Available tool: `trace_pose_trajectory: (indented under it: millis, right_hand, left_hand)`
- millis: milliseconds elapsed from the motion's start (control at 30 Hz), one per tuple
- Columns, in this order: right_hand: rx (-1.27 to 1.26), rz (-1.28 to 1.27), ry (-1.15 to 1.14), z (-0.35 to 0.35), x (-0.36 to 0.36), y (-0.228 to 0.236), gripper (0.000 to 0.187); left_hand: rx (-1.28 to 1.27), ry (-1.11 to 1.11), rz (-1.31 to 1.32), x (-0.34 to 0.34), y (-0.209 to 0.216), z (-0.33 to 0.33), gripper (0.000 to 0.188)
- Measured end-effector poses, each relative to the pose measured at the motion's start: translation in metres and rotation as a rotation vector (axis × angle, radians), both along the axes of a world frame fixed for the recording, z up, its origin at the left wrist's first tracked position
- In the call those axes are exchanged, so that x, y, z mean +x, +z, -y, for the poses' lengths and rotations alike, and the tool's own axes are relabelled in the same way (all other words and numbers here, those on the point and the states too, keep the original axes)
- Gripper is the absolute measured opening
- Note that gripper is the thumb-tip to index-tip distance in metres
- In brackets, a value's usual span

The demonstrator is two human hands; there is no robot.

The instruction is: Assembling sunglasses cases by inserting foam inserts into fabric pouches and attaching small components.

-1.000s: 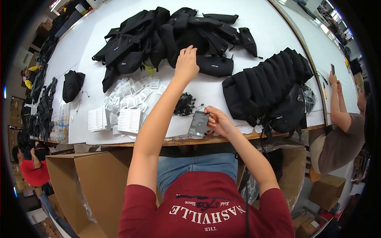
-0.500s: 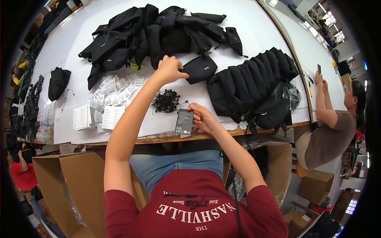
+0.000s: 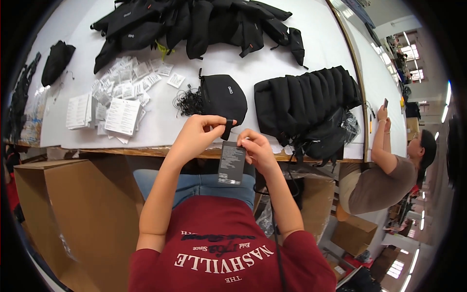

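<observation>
My left hand (image 3: 197, 136) pinches a short black strap loop (image 3: 227, 128) at the near corner of a black pouch (image 3: 224, 97), which lies flat at the table's near side. Close beside it, my right hand (image 3: 258, 150) grips the top of a black hang tag (image 3: 231, 163) with fine pale print. The tag hangs in front of the table edge. Any string on the tag is hidden by my fingers. A tangle of thin black tag strings (image 3: 188, 101) lies against the pouch's left side.
Many black bags form a heap (image 3: 194, 29) at the back. To the right stands a packed row of black pouches (image 3: 306, 100). White labels (image 3: 124, 85) and stacked printed cards (image 3: 122, 117) lie left. Cardboard boxes (image 3: 97, 214) stand below; a co-worker (image 3: 384, 180) is at the right.
My left hand has drawn the pouch away from the heap toward me and now holds its loop. My right hand keeps the tag, now close to my left hand. The view has shifted.
</observation>
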State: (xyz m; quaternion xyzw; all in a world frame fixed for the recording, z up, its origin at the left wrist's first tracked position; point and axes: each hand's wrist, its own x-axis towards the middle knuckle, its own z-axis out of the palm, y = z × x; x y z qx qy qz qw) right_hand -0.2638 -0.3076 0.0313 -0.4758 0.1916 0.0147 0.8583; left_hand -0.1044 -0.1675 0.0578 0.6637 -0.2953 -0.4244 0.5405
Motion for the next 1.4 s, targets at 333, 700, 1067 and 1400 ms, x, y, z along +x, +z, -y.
trace_pose_trajectory:
  millis: [333,700,1067,1400]
  right_hand:
    - [-0.991,-0.121,-0.285,-0.030,-0.017,0.042,0.008]
    - [-1.142,-0.141,-0.231,-0.034,-0.015,0.054,0.008]
    - [-0.969,-0.148,-0.237,-0.032,-0.016,0.049,0.011]
    - [-0.201,0.189,-0.316,-0.015,-0.028,0.055,0.016]
  left_hand:
    - [-0.075,0.151,-0.048,-0.030,0.007,-0.012,0.020]
    - [-0.038,0.134,0.044,-0.035,-0.002,-0.013,0.016]
    - [-0.145,0.199,-0.038,-0.047,-0.002,-0.006,0.009]
    - [-0.337,0.205,-0.398,-0.048,0.010,-0.012,0.011]
